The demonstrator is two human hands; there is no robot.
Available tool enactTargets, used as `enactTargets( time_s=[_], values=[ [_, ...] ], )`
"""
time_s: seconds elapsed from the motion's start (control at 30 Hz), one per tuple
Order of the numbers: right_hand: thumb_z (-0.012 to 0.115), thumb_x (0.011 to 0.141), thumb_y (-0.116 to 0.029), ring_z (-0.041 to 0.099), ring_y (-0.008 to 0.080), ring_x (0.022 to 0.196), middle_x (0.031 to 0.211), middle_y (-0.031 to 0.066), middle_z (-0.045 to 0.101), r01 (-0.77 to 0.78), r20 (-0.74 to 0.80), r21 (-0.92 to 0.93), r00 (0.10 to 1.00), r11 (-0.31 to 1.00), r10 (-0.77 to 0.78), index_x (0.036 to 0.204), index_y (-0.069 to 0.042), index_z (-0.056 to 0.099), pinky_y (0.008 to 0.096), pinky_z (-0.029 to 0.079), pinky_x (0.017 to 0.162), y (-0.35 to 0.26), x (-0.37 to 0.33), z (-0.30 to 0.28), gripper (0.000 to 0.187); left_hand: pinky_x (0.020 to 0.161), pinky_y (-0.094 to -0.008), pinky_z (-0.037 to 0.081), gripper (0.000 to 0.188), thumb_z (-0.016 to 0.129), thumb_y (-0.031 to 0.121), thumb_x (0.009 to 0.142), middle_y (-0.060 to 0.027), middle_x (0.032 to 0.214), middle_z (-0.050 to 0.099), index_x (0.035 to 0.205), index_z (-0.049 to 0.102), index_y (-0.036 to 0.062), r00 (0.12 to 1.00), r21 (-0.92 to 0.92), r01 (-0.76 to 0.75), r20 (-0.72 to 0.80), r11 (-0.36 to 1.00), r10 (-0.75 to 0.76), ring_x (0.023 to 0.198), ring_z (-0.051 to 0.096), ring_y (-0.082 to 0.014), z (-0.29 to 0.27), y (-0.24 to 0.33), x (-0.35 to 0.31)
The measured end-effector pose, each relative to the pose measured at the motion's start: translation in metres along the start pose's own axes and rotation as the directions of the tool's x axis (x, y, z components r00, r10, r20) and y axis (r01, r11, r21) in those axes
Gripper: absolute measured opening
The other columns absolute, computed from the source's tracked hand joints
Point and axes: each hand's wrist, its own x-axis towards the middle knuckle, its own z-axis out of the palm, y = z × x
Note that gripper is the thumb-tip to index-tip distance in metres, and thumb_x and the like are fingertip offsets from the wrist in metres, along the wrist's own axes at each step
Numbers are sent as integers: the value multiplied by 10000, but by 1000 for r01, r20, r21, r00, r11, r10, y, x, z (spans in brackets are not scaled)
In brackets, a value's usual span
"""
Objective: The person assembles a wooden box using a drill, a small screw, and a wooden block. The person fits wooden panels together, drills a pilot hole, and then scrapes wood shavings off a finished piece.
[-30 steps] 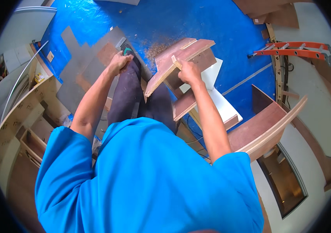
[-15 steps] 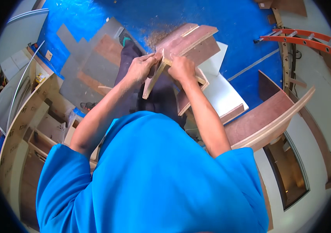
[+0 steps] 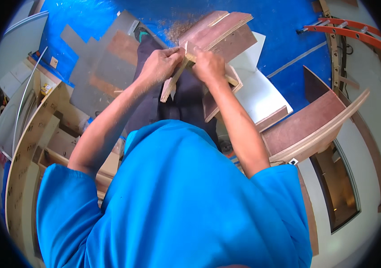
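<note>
Both hands work at a narrow plywood piece (image 3: 172, 85) that stands on edge above my lap, its pale edge sloping down toward me. At the piece's far end, my left hand (image 3: 161, 64) is closed, fingers and thumb pressed together against the wood. My right hand (image 3: 209, 67) is curled in a fist on the piece's other side, around its pale, blocky end; the fingers partly hide what they grip. Beyond the right hand lies a reddish-brown plywood box (image 3: 233, 42) with layered edges. Another plywood frame part (image 3: 233, 80) sits beside my right wrist.
A curved plywood part (image 3: 304, 118) and a white panel (image 3: 262, 102) stand to the right. Wood shavings (image 3: 179, 30) lie on the blue floor sheet (image 3: 284, 49), and an orange ladder (image 3: 347, 30) rests at far right. Grey boards (image 3: 85, 76) and a curved wooden frame (image 3: 25, 147) are at left.
The whole view has shifted slightly, with the floor and boxes appearing higher. Both hands keep their places at the plywood piece, and their grip looks the same.
</note>
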Motion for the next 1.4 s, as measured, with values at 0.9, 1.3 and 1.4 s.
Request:
enactTargets(
  time_s=[0.9, 1.3, 1.4],
  values=[
    [648, 796, -83, 737, 352, 875, 983, 165, 738, 104, -86, 52, 991, 993, -100, 946, -43, 676, 465, 587, 779, 9, -7, 5, 158, 661, -340, 490, 398, 603, 330, 956, -123, 771, 674, 989, 705, -53, 984, 312, 103, 106, 944, -143, 733, 592, -187, 30, -42, 144],
    [665, 772, -87, 728, 382, 897, 1033, 178, 748, 20, 46, 6, 999, 1000, -20, 1151, -79, 691, 502, 582, 799, 7, 0, -3, 380, 549, -428, 466, 451, 612, 360, 893, -154, 690, 661, 702, 676, -43, 946, -56, 310, -84, 949, -313, 576, 626, -269, 48, -101, 180],
    [665, 760, -72, 732, 388, 847, 884, 187, 735, 150, -147, 10, 978, 989, -147, 1007, -61, 668, 507, 583, 753, 8, 0, 11, 247, 495, -393, 424, 363, 623, 329, 906, -105, 676, 649, 760, 705, 6, 964, -397, 197, -88, 896, -251, 546, 600, -228, 13, -155, 189]
  ],
)
